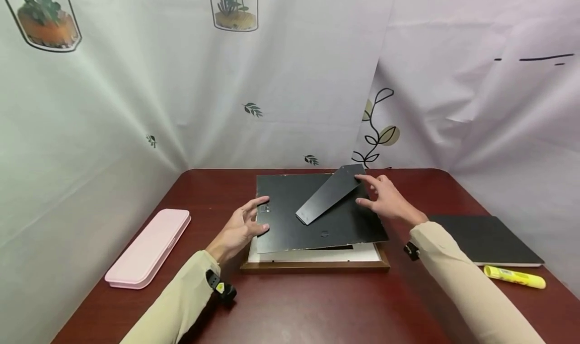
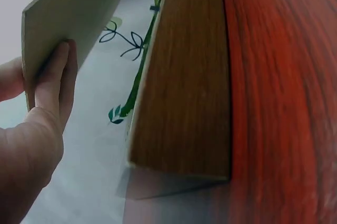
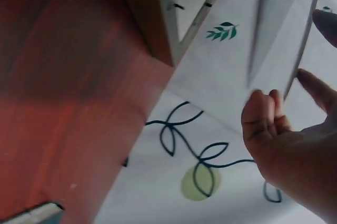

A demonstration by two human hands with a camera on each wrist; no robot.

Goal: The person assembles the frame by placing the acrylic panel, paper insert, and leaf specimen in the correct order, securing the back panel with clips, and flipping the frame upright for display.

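Fingers on both hands grip the backing board (image 1: 282, 235); neither hand is free. Left to right: pink case (image 1: 149, 248) by the left edge of the worktop (image 1: 294, 308). Then left hand (image 1: 240, 228), pinching the board's left edge, digits on both faces. Board itself is dark side up, held over the frame (image 1: 315, 266), which lies mid-worktop, nearer the far edge than the near one. Stand (image 1: 330, 195) slants across the board's back (can't tell how far it's folded out). Right hand (image 1: 389, 200) pinches the board's right edge, one fingertip at the stand's wide end. Near the worktop's right edge: black notebook (image 1: 485, 241), yellow tube (image 1: 514, 277) just in front of it.

Progress, my read: partway. Done: board is apart from the frame along the near side, whose inner white strip shows. Left: board isn't yet settled, neither seated in the frame nor laid on the worktop; going in or coming out, can't tell.
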